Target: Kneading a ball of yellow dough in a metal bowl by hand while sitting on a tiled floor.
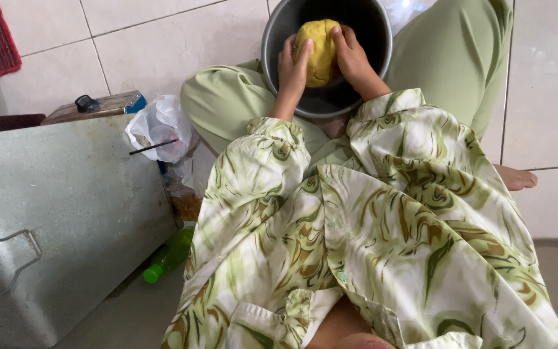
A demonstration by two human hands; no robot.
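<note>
- Left hand [290, 66]: fingers curled round the left flank of a yellow dough ball [318, 52], gripping it.
- Right hand [352, 57]: fingers wrapped over the dough's top and right flank, also gripping.
- Dough sits between both hands, inside a grey metal bowl [376, 39]; whether it rests on the bowl bottom, can't tell.
- Bowl is propped between the person's knees, in green trousers [460, 58], on a tiled floor [163, 45].
- Well left of the left hand, nearer the camera: crumpled plastic bag [159, 126], then a large grey metal box [66, 213].
- Green bottle [169, 257] lies on the floor by the box.
- Bare foot [515, 178] out past the right hand's side.
</note>
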